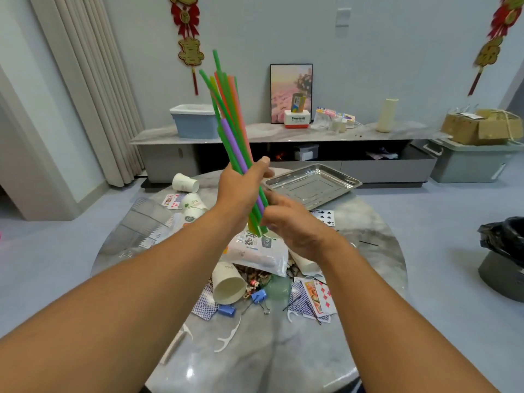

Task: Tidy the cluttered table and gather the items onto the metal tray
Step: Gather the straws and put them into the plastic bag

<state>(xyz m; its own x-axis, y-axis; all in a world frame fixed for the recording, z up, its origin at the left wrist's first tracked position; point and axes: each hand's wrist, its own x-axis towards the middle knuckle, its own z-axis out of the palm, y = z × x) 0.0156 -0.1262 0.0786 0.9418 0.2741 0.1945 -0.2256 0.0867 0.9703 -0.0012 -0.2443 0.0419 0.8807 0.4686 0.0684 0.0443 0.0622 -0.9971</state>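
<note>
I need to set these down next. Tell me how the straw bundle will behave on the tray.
The straws look thin, smooth and light, so likely slippery. They already fan apart above the left hand, so they will probably scatter. Being round, they may roll, though the tray's raised rim should stop them.

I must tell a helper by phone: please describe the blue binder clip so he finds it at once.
On the round table, look at the near clutter beside the tipped paper cup. The binder clip lies just right of the cup's mouth. It alone has wire handles.
</note>
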